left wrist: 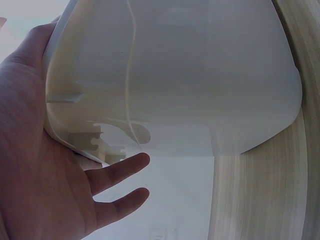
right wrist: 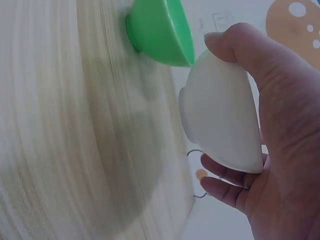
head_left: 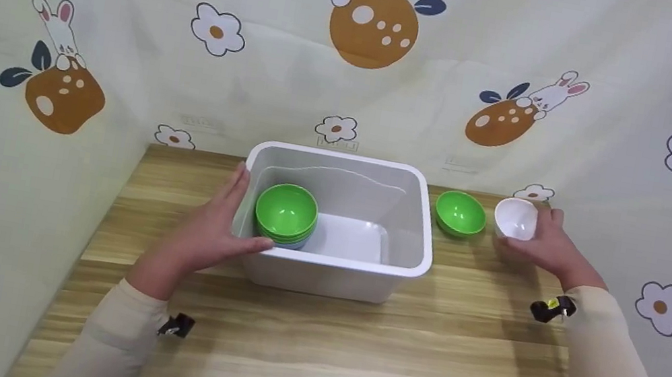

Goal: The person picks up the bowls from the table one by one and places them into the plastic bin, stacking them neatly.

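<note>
The right hand (head_left: 549, 250) curls round a small white plastic bowl (head_left: 516, 218), thumb on one side and fingers on the other, and holds it tilted just above the wooden desk (head_left: 348, 361). Just left of that hand a single green plastic bowl (head_left: 460, 213) sits on the desk. The left hand (head_left: 213, 231) rests spread against the near left corner of a white rectangular plastic bin (head_left: 329, 269), thumb on its rim. Inside, beside that thumb, stands a stack of green bowls (head_left: 285, 214).
</note>
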A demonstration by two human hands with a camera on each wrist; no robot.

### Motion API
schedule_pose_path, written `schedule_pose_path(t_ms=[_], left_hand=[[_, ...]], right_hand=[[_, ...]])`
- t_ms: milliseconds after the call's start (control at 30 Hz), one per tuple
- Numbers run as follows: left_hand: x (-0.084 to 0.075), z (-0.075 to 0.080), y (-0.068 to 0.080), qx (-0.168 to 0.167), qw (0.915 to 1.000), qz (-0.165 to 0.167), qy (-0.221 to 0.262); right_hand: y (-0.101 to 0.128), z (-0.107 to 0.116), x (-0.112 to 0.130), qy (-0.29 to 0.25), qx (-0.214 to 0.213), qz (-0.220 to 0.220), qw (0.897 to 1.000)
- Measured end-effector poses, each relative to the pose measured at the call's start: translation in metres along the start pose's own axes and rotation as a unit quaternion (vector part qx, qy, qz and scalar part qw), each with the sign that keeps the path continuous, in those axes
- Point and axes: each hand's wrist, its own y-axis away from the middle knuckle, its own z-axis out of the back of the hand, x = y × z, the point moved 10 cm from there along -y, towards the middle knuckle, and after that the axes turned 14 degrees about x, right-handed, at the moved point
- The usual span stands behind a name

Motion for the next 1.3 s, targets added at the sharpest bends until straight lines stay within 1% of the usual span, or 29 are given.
schedule_pose_path(t_ms=[267,467,633,800,967,1133,1300], left_hand=[[-0.001,0.000,0.001,-0.002,1.0000,0.000,-0.001],[-0.001,0.000,0.002,0.000,1.0000,-0.006,0.008],[0.000,0.000,0.002,0.000,0.9999,-0.006,0.010],[0.001,-0.001,0.001,0.000,1.0000,-0.002,0.005],[0.001,-0.001,0.001,-0.002,1.0000,-0.003,0.002],[0.001,-0.001,0.001,-0.003,1.0000,-0.003,0.004],[0.001,0.000,0.001,-0.005,0.9999,-0.005,0.011]], right_hand=[[0.001,-0.001,0.024,0.006,0.010,0.019,1.000],[0.003,0.003,0.047,0.022,-0.003,0.046,0.999],[0.005,0.004,0.062,0.035,-0.007,0.049,0.998],[0.007,0.007,0.083,0.045,-0.015,0.065,0.997],[0.009,0.008,0.101,0.056,-0.010,0.073,0.996],[0.011,0.011,0.117,0.054,-0.004,0.080,0.995],[0.013,0.014,0.131,0.052,-0.003,0.097,0.994]])
